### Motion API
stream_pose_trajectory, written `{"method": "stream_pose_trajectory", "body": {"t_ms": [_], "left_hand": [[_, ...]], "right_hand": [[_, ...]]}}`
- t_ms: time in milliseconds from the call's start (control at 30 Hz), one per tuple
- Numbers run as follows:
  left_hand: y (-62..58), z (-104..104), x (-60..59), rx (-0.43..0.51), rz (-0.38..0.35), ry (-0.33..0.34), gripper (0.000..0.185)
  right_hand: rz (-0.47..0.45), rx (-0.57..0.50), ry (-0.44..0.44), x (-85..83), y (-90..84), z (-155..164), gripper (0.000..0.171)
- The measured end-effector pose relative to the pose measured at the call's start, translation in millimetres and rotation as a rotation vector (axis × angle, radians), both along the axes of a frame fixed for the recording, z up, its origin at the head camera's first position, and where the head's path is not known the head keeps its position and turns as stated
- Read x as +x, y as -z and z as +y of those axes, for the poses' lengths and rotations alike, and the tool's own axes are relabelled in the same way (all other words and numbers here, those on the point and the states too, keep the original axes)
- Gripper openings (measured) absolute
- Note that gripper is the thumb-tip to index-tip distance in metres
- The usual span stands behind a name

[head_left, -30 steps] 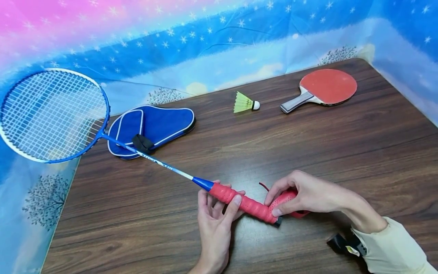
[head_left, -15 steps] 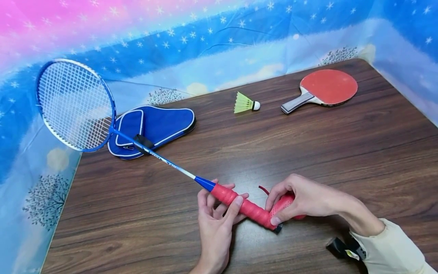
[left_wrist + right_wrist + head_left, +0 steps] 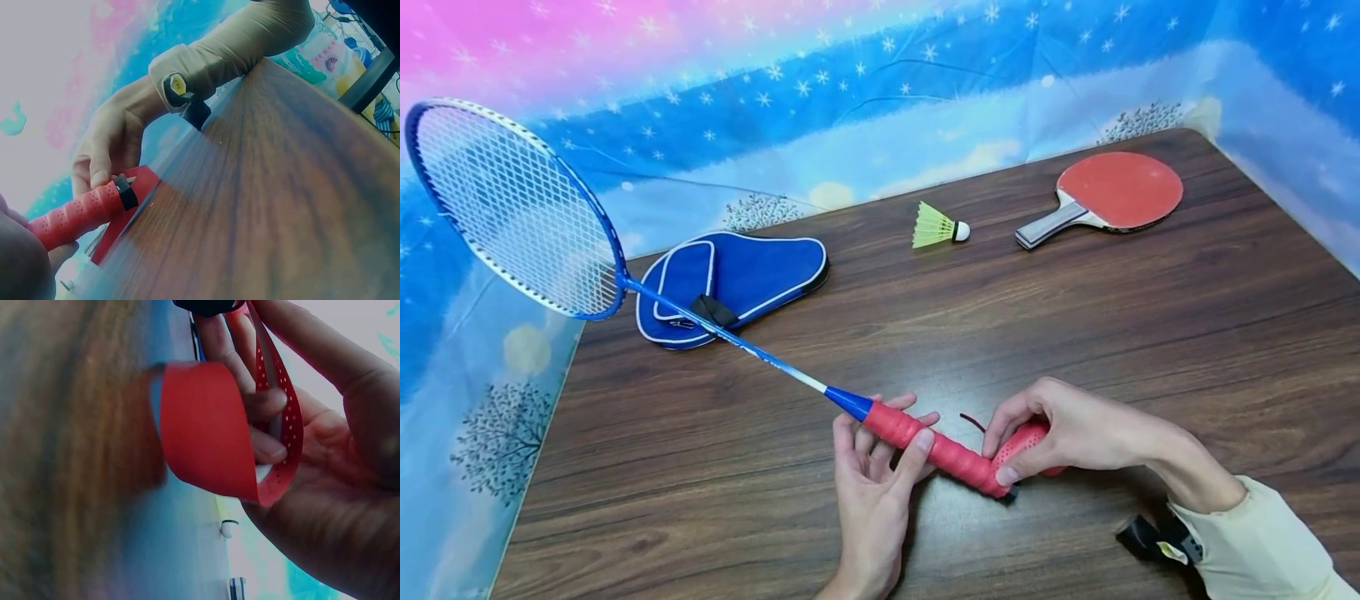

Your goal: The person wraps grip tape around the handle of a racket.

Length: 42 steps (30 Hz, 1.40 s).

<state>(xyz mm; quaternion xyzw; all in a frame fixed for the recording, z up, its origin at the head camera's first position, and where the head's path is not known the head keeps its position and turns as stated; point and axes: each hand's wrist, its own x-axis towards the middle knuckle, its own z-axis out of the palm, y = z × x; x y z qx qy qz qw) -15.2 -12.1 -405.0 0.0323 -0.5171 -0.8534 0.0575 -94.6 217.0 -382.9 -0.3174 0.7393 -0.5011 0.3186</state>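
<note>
A blue badminton racket (image 3: 520, 208) slants over the table, its head lifted past the left edge. Red grip tape (image 3: 936, 450) covers its handle. My left hand (image 3: 880, 454) holds the handle near the shaft, thumb over the tape and fingers beneath. My right hand (image 3: 1060, 433) pinches the loose end of the red perforated tape (image 3: 1022, 442) at the butt end. In the left wrist view the taped handle (image 3: 78, 215) ends in a black cap (image 3: 127, 192). In the right wrist view the tape strip (image 3: 206, 440) loops round my fingers (image 3: 256, 406).
A blue racket cover (image 3: 730, 283) lies at the left of the wooden table (image 3: 1075, 333). A yellow-green shuttlecock (image 3: 938, 227) and a red table tennis bat (image 3: 1105, 196) lie at the back. A starry blue backdrop (image 3: 850, 92) surrounds the table.
The racket has turned about its handle: its head swung up and back toward the left and now stands more edge-on. Both hands stayed on the handle and tape.
</note>
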Motion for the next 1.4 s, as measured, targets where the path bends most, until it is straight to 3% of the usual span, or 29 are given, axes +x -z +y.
{"method": "stream_pose_trajectory", "body": {"t_ms": [267, 600, 933, 1233, 1400], "left_hand": [[-0.1, -0.5, 0.9, 0.005, -0.045, -0.011, 0.06], [-1.8, -0.8, 0.9, 0.026, 0.005, 0.047, 0.064], [0.4, -0.5, 1.0, 0.027, 0.031, 0.049, 0.067], [-1.2, -0.5, 1.3, 0.016, -0.044, 0.042, 0.077], [-1.5, -0.5, 1.3, 0.021, -0.037, 0.035, 0.068]], "right_hand": [[-0.036, -0.027, -0.023, -0.5, 0.4, 1.5, 0.019], [-0.031, -0.019, -0.026, 2.5, 1.2, -1.6, 0.019], [-0.035, -0.026, -0.016, 0.8, -1.2, 1.2, 0.019], [-0.041, -0.027, 0.016, 2.4, -0.7, -1.4, 0.021], [-0.077, -0.035, -0.001, 1.2, -2.8, 1.0, 0.019]]}}
